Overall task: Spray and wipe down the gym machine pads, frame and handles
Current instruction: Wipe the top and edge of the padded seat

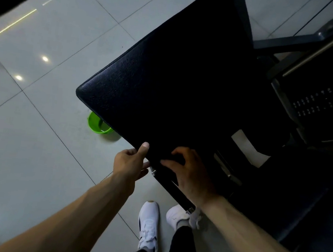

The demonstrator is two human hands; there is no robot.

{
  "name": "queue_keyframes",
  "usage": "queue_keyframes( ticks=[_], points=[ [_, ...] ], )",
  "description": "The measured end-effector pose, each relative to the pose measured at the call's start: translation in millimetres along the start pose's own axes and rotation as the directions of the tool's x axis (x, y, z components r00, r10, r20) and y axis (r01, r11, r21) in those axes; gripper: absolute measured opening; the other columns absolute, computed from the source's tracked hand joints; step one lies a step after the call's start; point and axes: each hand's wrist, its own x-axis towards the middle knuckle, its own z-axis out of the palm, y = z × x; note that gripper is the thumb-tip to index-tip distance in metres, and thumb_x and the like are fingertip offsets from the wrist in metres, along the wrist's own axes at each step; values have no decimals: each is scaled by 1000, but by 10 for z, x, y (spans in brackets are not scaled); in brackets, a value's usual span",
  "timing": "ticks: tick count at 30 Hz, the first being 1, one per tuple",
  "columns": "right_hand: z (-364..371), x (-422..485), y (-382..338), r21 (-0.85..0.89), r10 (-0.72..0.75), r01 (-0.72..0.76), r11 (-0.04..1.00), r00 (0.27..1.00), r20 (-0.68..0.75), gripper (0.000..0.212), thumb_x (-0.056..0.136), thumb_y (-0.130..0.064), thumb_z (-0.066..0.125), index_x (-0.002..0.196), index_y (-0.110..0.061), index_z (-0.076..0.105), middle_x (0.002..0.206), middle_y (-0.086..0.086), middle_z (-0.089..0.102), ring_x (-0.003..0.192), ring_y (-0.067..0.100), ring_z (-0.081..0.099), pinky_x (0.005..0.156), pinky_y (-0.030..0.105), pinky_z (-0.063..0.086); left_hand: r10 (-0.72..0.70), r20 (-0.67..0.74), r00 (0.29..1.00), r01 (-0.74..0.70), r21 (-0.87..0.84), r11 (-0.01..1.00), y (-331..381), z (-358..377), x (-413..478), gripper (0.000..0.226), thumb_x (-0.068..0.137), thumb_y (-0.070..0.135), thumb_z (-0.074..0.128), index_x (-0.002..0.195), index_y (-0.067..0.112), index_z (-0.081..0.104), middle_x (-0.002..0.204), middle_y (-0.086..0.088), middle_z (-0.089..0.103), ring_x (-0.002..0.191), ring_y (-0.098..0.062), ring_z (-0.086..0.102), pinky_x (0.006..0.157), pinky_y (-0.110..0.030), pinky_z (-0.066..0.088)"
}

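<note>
Head view: left hand [133, 161] pinches pad [167, 79] edge at lower centre, thumb on top, likely steadying it; right hand [191, 171] has its fingers curled on the pad, cannot tell whether holding a cloth. Green basin [96, 124] on floor [31, 150] beneath.

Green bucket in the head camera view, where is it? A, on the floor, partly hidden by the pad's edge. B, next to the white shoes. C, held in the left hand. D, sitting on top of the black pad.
A: the green bucket stands on the tiled floor, and the edge of the black pad covers its right side.
</note>
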Motion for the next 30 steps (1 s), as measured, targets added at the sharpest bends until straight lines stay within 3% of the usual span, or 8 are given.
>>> queue_keyframes(
  ticks=[2, 4, 7, 13, 18, 23, 26, 30],
  points=[
    [-89, 268, 220, -6, 102, -104, 995, 985, -141, 42, 94, -15, 50, 132, -25, 67, 132, 17, 52, 118, 36, 56, 103, 26, 48, 5, 4, 1000, -5, 25, 1000, -23, 9, 31, 44, 95, 37, 70, 125, 6, 63, 112, -5, 74, 91, -20, 77, 84, -38, 62],
    [-199, 616, 465, 129, 377, -355, 926, 880, -288, 43, 95, -3, 49, 131, -15, 70, 131, 22, 51, 118, 38, 55, 108, 8, 31, 9, 23, 1000, -10, 34, 999, -35, -7, 69, 37, 96, 35, 70, 121, 7, 64, 113, -6, 74, 90, -19, 77, 85, -39, 62],
    [-202, 823, 462, 288, 542, -461, 839, 756, -367, 45, 92, 8, 57, 132, -8, 69, 129, 25, 51, 117, 38, 55, 107, 2, 29, 31, 52, 998, -34, 66, 997, -31, -25, 90, 25, 99, 32, 66, 111, 10, 66, 112, -3, 73, 90, -18, 77, 81, -35, 61],
    [211, -411, -120, 117, 313, -302, 946, 944, -100, 44, 98, -18, 51, 138, -36, 55, 137, 10, 45, 120, 29, 53, 93, 23, 48, 43, 13, 999, -44, 80, 996, -196, 81, 16, 46, 98, 42, 65, 126, 6, 62, 111, -6, 72, 89, -20, 77, 82, -37, 62],
    [172, -496, 81, 110, 307, -299, 948, 949, -67, 24, 98, -35, 63, 122, -35, 59, 125, 1, 56, 117, 26, 58, 94, 38, 54, 7, 1, 1000, -7, 70, 998, -429, 306, -69, 48, 94, 35, 71, 128, 3, 62, 99, -11, 74, 79, -16, 75, 76, -31, 62],
    [-53, 83, 620, 252, 475, -409, 877, 813, -337, 42, 95, 1, 55, 133, -12, 66, 134, 22, 49, 120, 33, 52, 103, 19, 45, 16, -28, 1000, -15, 13, 1000, -573, 369, -102, 37, 96, 37, 67, 108, 3, 71, 91, -14, 75, 84, -22, 75, 82, -35, 62],
    [62, -125, 334, 262, 488, -424, 867, 827, -278, 45, 95, -1, 56, 136, -19, 65, 138, 17, 45, 123, 29, 49, 101, 6, 35, -18, -64, 998, 17, -16, 1000, -566, 458, -158, 37, 95, 42, 67, 95, 5, 67, 87, -13, 73, 86, -25, 76, 84, -40, 62],
    [249, -966, 113, 217, 346, -326, 920, 936, -61, 57, 90, 2, 63, 130, -38, 60, 132, 2, 43, 119, 27, 54, 95, 36, 55, -31, -78, 996, 30, -14, 999, -537, 483, -175, 38, 96, 43, 66, 96, 5, 64, 92, -16, 72, 88, -28, 75, 89, -44, 62]
  ],
)
